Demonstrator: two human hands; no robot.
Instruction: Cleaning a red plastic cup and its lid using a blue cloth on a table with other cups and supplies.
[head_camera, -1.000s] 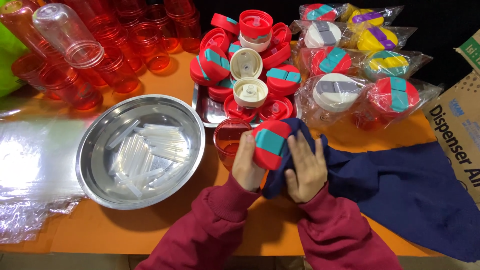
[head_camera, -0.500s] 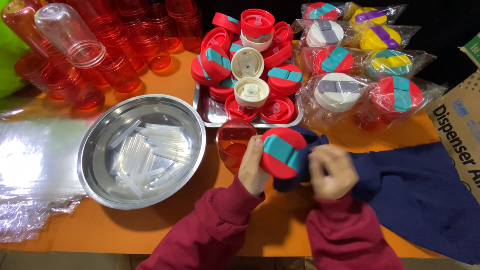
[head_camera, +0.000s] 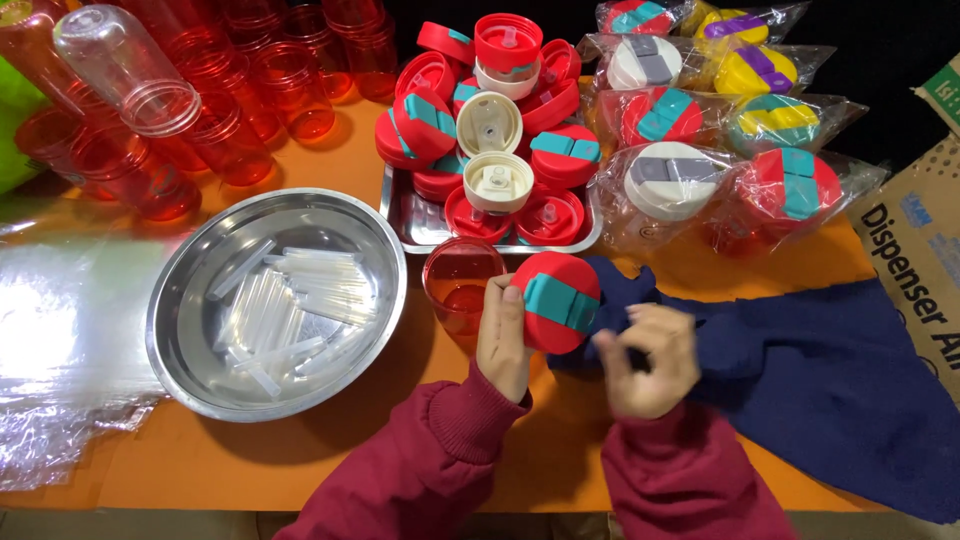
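A single head-worn camera looks steeply down and forward — close over the orange table (head_camera: 330, 470), the person's sleeves entering from the bottom edge — with the far side reaching the frame's top.

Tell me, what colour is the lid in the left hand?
Red lid with a teal flap, seen in the head view.

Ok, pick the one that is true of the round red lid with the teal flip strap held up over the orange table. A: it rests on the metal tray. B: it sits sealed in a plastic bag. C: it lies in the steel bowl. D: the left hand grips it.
D: the left hand grips the round red lid with the teal flip strap by its edge, above the orange table, beside the right hand.
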